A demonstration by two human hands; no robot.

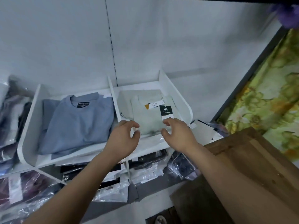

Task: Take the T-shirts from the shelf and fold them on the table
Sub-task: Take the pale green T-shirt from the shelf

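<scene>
Pale folded T-shirt (148,117) flat in right shelf (181,97) compartment, collar toward wall, both hands (124,136) (177,135) hovering, grip wide

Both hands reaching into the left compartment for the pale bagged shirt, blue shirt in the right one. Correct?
Compartments are swapped. In the head view the left hand and right hand reach into the right compartment for the pale bagged shirt; the blue shirt lies in the left one.
</scene>
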